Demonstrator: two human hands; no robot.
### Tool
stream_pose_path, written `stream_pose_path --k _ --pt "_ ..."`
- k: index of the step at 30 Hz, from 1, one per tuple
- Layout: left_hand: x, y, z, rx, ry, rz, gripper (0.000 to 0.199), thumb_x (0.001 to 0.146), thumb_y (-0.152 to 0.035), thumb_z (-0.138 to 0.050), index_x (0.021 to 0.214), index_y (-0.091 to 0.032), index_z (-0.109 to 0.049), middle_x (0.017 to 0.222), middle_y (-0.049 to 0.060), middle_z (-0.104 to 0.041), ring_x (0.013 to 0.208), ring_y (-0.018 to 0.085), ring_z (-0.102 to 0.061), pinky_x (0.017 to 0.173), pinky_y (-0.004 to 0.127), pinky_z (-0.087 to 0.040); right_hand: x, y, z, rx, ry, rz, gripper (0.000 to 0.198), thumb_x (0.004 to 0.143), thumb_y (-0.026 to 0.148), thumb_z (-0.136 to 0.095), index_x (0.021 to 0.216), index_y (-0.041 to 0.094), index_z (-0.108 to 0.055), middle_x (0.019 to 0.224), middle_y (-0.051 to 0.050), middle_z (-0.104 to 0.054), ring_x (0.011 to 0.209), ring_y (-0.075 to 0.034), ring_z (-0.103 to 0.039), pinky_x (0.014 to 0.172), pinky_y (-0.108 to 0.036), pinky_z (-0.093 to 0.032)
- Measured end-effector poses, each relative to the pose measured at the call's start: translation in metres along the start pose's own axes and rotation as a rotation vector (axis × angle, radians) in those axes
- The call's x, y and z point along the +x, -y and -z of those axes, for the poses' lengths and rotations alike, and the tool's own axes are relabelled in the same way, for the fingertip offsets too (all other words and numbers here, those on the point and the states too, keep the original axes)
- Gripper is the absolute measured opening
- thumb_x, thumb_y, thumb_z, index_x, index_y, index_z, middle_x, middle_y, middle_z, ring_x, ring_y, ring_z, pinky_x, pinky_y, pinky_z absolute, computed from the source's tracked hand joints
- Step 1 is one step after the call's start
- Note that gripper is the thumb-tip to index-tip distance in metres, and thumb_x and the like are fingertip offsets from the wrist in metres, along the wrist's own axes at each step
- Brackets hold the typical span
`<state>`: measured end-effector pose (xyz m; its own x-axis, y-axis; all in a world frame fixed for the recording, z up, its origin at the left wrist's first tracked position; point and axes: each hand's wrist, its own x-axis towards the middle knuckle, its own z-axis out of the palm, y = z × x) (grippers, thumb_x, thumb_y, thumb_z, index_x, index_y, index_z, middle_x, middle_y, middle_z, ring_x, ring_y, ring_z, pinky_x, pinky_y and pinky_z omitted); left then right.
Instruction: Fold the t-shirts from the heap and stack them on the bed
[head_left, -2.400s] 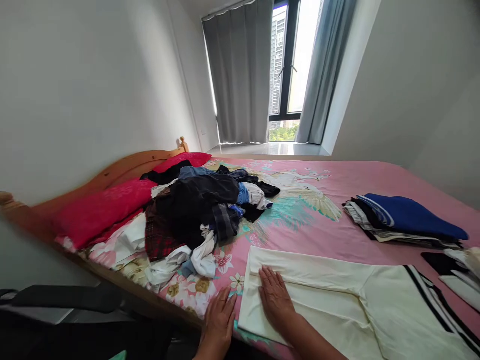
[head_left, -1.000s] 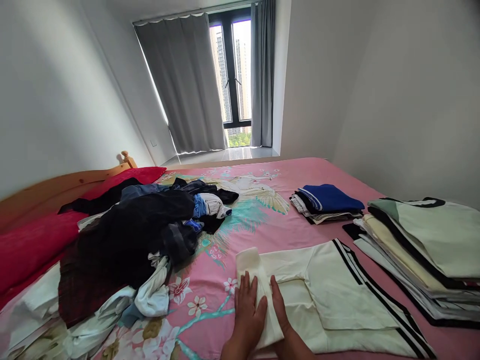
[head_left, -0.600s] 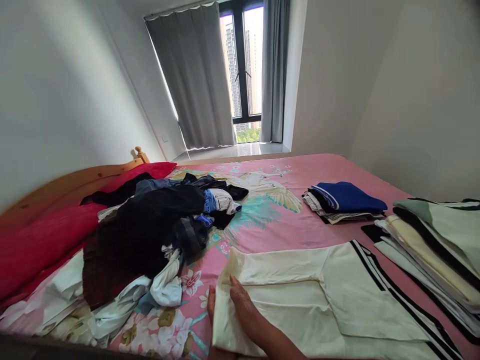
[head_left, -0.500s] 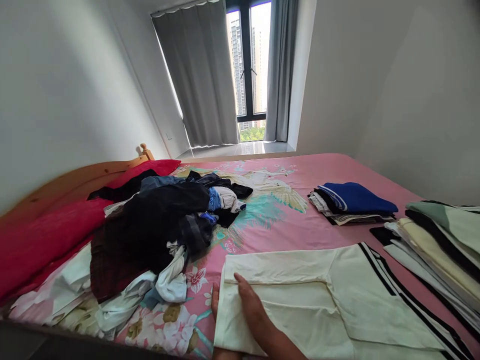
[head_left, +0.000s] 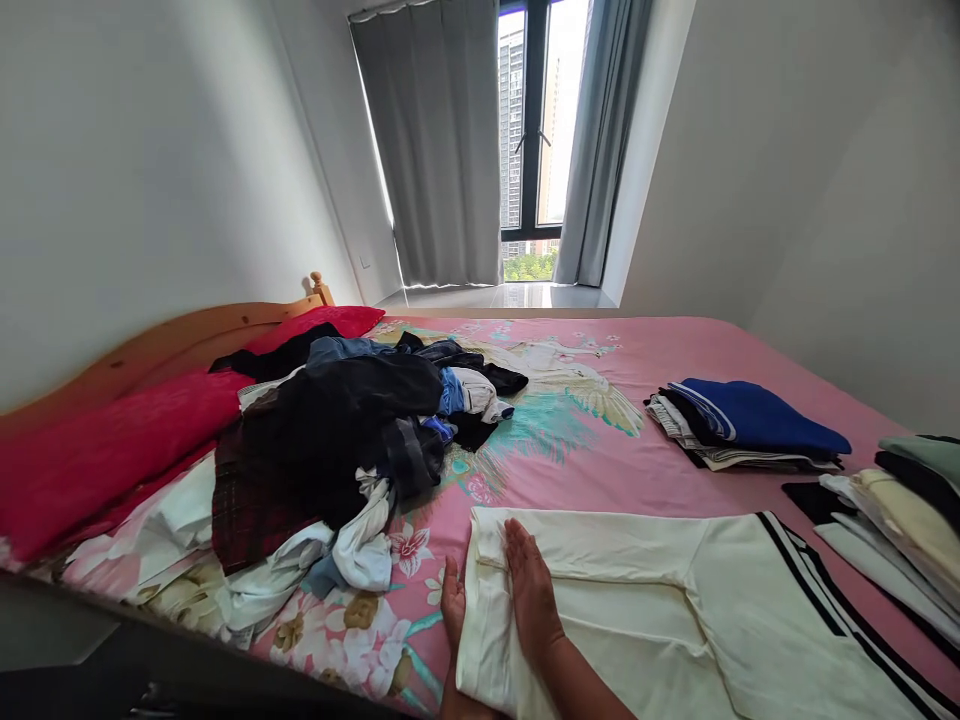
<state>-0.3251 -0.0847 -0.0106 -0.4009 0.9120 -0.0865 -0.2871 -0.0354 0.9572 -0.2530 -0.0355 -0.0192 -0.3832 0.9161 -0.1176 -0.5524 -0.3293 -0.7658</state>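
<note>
A cream-white garment (head_left: 600,550) with black stripes along its right end lies partly folded at the front of the bed; its lower part runs out of view. My right hand (head_left: 534,595) rests on the garment near its left end, fingers stretched out and side by side. Just outside that left edge is my left hand (head_left: 452,605), its fingers extended and pointing away from me, touching or very close to the cloth. Part of my left palm and wrist is behind the fabric.
A loose heap of dark and white clothes (head_left: 337,430) covers the bed's left side, beside red pillows (head_left: 135,450). Folded stacks stand at right: one topped with blue (head_left: 772,415), another with cream and grey-green pieces (head_left: 907,510). A wooden headboard (head_left: 187,335) borders the left.
The view has swung a little left, so everything sits further right. My right hand has turned flatter against the cloth, and more of my left hand shows beside the edge.
</note>
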Motion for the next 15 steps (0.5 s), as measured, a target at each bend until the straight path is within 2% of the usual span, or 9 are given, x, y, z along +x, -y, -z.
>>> stream_pose_path --k 3,6,8,11,13,15 --pt "0.0 -0.002 -0.015 -0.046 -0.001 -0.038 0.084 0.081 -0.069 -0.008 0.128 -0.015 -0.051 0.125 0.009 -0.059 0.126 0.028 -0.044 0.11 0.045 -0.026 -0.002 0.023 0.012 0.128 -0.129 -0.027 0.05 0.081 0.056 -0.046 0.119 0.024 -0.054 0.134 -0.003 -0.05 0.129 -0.016 -0.038 0.112 -0.04 -0.022" --pt "0.002 0.006 -0.037 0.119 -0.097 -0.132 0.074 0.087 -0.06 -0.005 0.139 -0.016 -0.035 0.136 0.008 -0.049 0.129 0.024 -0.04 0.111 0.045 -0.025 -0.005 0.055 0.032 0.181 -0.197 0.046 0.045 0.082 0.056 -0.046 0.112 0.024 -0.058 0.126 -0.003 -0.058 0.125 -0.017 -0.043 0.111 -0.041 -0.025" --pt "0.002 0.017 -0.054 0.325 -0.114 -0.178 0.068 0.089 -0.057 -0.014 0.14 -0.016 -0.032 0.143 0.008 -0.039 0.134 0.022 -0.032 0.114 0.044 -0.019 -0.01 0.074 0.047 0.177 -0.236 0.09 0.044 0.082 0.056 -0.047 0.109 0.024 -0.059 0.121 -0.004 -0.061 0.123 -0.018 -0.046 0.108 -0.043 -0.029" --pt "0.001 0.031 -0.078 0.786 -0.06 -0.216 0.064 0.086 -0.05 -0.037 0.139 -0.015 -0.032 0.149 0.008 -0.027 0.139 0.023 -0.018 0.116 0.046 -0.004 -0.02 0.095 0.062 0.072 -0.278 0.165 0.042 0.082 0.054 -0.047 0.109 0.024 -0.059 0.119 -0.004 -0.062 0.121 -0.02 -0.048 0.106 -0.044 -0.032" --pt "-0.001 0.035 -0.089 1.109 -0.039 -0.219 0.066 0.085 -0.046 -0.04 0.141 -0.015 -0.027 0.151 0.008 -0.022 0.14 0.023 -0.014 0.116 0.048 0.0 -0.027 0.103 0.065 -0.093 -0.258 0.209 0.042 0.083 0.053 -0.047 0.111 0.024 -0.059 0.121 -0.005 -0.06 0.121 -0.02 -0.048 0.107 -0.043 -0.031" --pt "-0.004 0.035 -0.094 1.277 -0.037 -0.195 0.066 0.085 -0.045 -0.039 0.142 -0.015 -0.024 0.151 0.008 -0.02 0.14 0.023 -0.013 0.115 0.05 -0.003 -0.031 0.107 0.062 -0.315 -0.187 0.229 0.043 0.084 0.051 -0.046 0.113 0.023 -0.059 0.124 -0.005 -0.059 0.121 -0.021 -0.047 0.108 -0.042 -0.029"
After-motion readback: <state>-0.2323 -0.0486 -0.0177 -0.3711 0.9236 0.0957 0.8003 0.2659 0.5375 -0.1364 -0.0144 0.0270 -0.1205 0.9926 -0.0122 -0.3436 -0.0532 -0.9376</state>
